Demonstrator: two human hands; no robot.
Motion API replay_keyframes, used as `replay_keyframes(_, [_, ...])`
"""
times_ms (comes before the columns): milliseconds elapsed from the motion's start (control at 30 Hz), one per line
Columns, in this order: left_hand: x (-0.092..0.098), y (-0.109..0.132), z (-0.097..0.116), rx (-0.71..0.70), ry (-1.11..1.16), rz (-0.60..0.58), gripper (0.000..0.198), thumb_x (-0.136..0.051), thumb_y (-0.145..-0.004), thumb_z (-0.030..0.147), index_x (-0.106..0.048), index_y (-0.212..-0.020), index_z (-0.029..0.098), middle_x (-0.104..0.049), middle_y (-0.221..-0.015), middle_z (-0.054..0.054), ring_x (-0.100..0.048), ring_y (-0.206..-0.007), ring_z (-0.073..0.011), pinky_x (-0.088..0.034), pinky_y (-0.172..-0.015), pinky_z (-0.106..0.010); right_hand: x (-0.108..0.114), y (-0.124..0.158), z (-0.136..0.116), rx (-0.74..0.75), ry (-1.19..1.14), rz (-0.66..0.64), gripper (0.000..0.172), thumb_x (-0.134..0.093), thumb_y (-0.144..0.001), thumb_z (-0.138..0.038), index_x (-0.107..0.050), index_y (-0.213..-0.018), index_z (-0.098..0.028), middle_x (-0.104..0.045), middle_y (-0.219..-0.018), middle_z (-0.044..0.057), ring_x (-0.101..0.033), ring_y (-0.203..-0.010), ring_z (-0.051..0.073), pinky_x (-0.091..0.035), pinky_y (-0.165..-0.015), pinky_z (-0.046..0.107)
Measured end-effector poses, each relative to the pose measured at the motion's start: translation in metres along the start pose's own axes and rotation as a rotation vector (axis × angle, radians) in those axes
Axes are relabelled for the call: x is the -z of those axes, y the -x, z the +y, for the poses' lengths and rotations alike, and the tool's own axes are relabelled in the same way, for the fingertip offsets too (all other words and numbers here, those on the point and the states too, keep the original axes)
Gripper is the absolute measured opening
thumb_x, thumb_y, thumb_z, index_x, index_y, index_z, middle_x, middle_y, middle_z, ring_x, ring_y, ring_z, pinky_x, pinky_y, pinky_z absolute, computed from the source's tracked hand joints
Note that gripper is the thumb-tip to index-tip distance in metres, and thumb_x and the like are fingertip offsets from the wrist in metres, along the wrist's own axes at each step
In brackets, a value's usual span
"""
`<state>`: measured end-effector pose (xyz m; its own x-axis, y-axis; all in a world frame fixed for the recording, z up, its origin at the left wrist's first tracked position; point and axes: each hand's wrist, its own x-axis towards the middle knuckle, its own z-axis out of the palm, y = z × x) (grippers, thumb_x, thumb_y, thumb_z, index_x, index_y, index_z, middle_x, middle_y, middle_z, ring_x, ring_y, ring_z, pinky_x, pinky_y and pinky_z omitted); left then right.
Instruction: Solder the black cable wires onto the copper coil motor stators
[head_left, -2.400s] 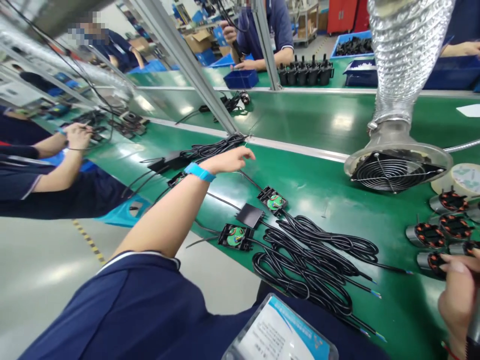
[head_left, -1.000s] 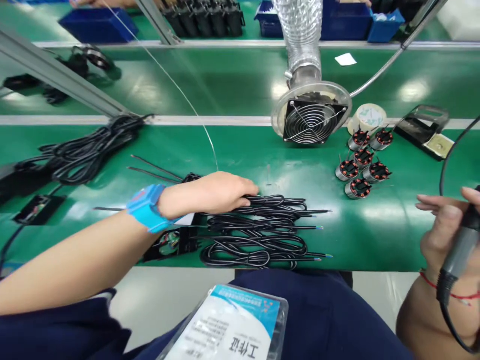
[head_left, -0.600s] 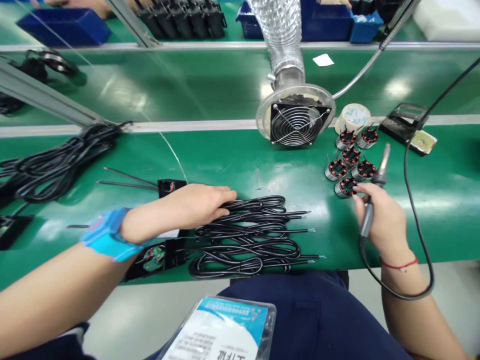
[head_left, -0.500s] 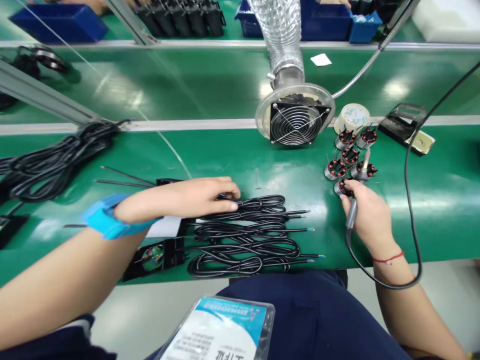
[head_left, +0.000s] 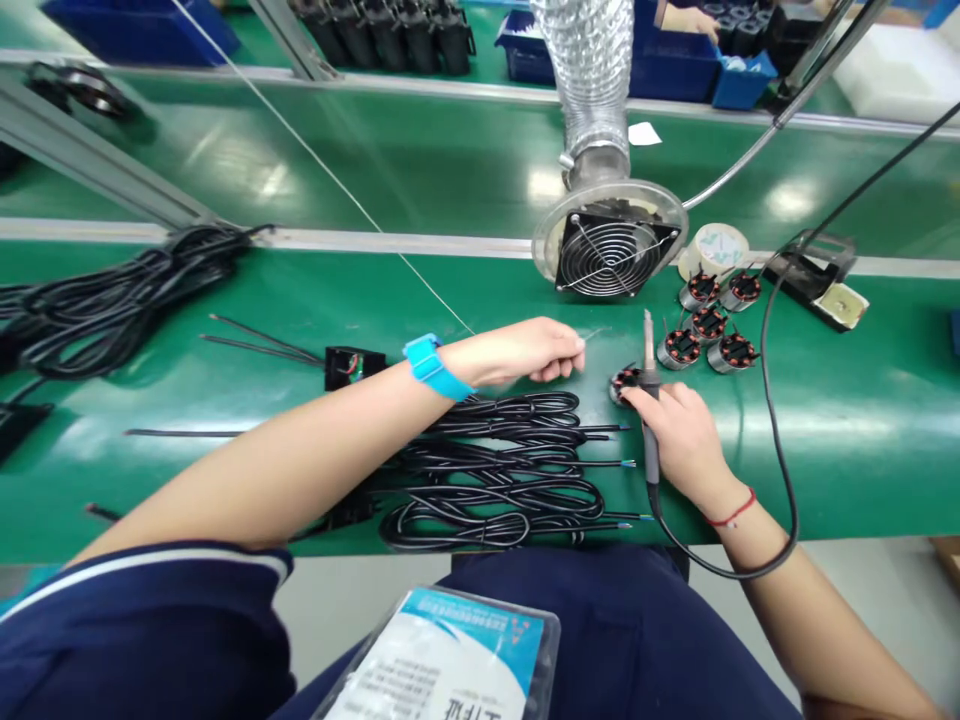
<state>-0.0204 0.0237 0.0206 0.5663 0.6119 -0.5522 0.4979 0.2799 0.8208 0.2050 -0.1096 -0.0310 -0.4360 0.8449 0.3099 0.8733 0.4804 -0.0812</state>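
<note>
My left hand (head_left: 546, 350) is closed above the green bench, pinching a thin wire (head_left: 598, 332) whose end sticks out to the right. In my right hand (head_left: 679, 430) is a soldering iron (head_left: 651, 425), its tip pointing away from me. The fingers of that hand also touch a small motor stator (head_left: 624, 382) with orange windings. Several similar stators (head_left: 681, 347) stand just beyond it. Coiled black cables (head_left: 491, 490) with stripped ends lie below my left hand.
A fume extractor fan (head_left: 615, 255) hangs over the bench's back. A tape roll (head_left: 718, 248) and soldering stand (head_left: 814, 275) sit back right. More black cables (head_left: 127, 300) lie left. Another person's hand (head_left: 690, 20) shows at the top.
My left hand has moved right, off the cables, and now pinches the thin wire. My right hand has moved left with the iron and one stator, away from the other stators.
</note>
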Motion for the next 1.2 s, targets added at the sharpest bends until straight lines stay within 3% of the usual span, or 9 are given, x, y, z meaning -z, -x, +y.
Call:
replay_keyframes(100, [-0.004,-0.008,0.002,0.035,0.116,0.087,0.032,-0.048,-0.099,0.029,-0.056,-0.072,0.014,-0.04,-0.057,0.005,-0.032,-0.046,-0.0047,-0.02,-0.043,-0.019,0.002,-0.015,0.007,0.037,-0.106,0.079,0.032,-0.043,-0.1,-0.014,-0.053,-0.129,-0.021,-0.069,-0.117,0.011,-0.059,-0.107,0.026,-0.05,-0.087,0.04])
replay_keyframes(233, [-0.006,-0.006,-0.003,-0.02,-0.009,-0.042,0.036,-0.058,-0.092,0.041,-0.059,-0.068,0.014,-0.046,-0.062,0.002,-0.033,-0.051,-0.0066,-0.021,-0.046,-0.022,0.008,-0.024,0.001,-0.134,-0.183,0.156,0.033,-0.053,-0.096,-0.02,-0.051,-0.129,-0.02,-0.068,-0.114,0.012,-0.064,-0.098,0.027,-0.054,-0.084,0.043])
replay_keyframes(400, [-0.003,-0.001,-0.012,-0.027,-0.057,-0.15,0.02,-0.061,-0.082,0.026,-0.062,-0.065,0.015,-0.05,-0.06,0.003,-0.038,-0.053,-0.0073,-0.025,-0.05,-0.022,0.005,-0.033,-0.019,-0.231,-0.216,0.013,0.041,-0.06,-0.092,-0.029,-0.05,-0.13,-0.015,-0.065,-0.114,0.018,-0.062,-0.101,0.034,-0.055,-0.081,0.05])
replay_keyframes(533, [-0.004,-0.001,-0.018,-0.044,0.116,-0.173,0.01,-0.061,-0.079,0.021,-0.067,-0.074,0.015,-0.056,-0.065,0.003,-0.041,-0.055,-0.0063,-0.026,-0.052,-0.021,-0.011,-0.036,-0.024,-0.314,-0.269,0.047,0.037,-0.057,-0.094,-0.029,-0.052,-0.128,-0.017,-0.065,-0.108,0.015,-0.062,-0.095,0.032,-0.055,-0.08,0.049])
replay_keyframes(633, [-0.009,-0.004,-0.02,-0.158,0.124,-0.176,0.006,-0.065,-0.079,0.017,-0.068,-0.075,0.013,-0.061,-0.072,0.001,-0.05,-0.066,-0.007,-0.035,-0.062,-0.019,-0.02,-0.035,-0.022,-0.301,-0.327,0.062,0.033,-0.055,-0.095,-0.03,-0.052,-0.126,-0.02,-0.065,-0.105,0.013,-0.061,-0.093,0.03,-0.054,-0.08,0.046])
replay_keyframes(800, [-0.015,-0.01,-0.022,-0.121,0.269,-0.027,0.03,-0.061,-0.092,0.039,-0.06,-0.077,0.014,-0.046,-0.065,0.004,-0.03,-0.05,-0.004,-0.017,-0.047,-0.021,-0.022,-0.033,-0.02,-0.267,-0.353,0.063,0.035,-0.056,-0.095,-0.031,-0.05,-0.128,-0.02,-0.066,-0.107,0.012,-0.062,-0.094,0.029,-0.053,-0.08,0.043])
replay_keyframes(867, [-0.016,-0.011,-0.021,-0.109,0.303,0.009,0.037,-0.056,-0.095,0.043,-0.057,-0.074,0.013,-0.043,-0.064,0.004,-0.031,-0.05,-0.0039,-0.017,-0.046,-0.021,-0.021,-0.033,-0.02,-0.256,-0.349,0.053,0.037,-0.057,-0.096,-0.031,-0.049,-0.13,-0.019,-0.066,-0.109,0.012,-0.061,-0.096,0.03,-0.052,-0.081,0.043])
replay_keyframes(1033, [-0.015,-0.008,-0.017,-0.098,0.315,0.001,0.018,-0.057,-0.089,0.018,-0.059,-0.072,0.012,-0.05,-0.065,0.002,-0.033,-0.05,-0.0033,-0.018,-0.047,-0.021,-0.021,-0.033,-0.018,-0.23,-0.34,-0.005,0.038,-0.053,-0.098,-0.032,-0.048,-0.133,-0.02,-0.066,-0.112,0.012,-0.06,-0.099,0.03,-0.05,-0.084,0.043])
replay_keyframes(1200, [-0.014,-0.007,-0.017,-0.156,0.258,-0.083,0.012,-0.064,-0.086,0.018,-0.065,-0.076,0.011,-0.06,-0.071,0.0,-0.037,-0.053,-0.0037,-0.022,-0.048,-0.02,-0.02,-0.032,-0.017,-0.202,-0.355,-0.019,0.038,-0.051,-0.099,-0.033,-0.047,-0.134,-0.021,-0.067,-0.116,0.012,-0.06,-0.102,0.03,-0.048,-0.087,0.044])
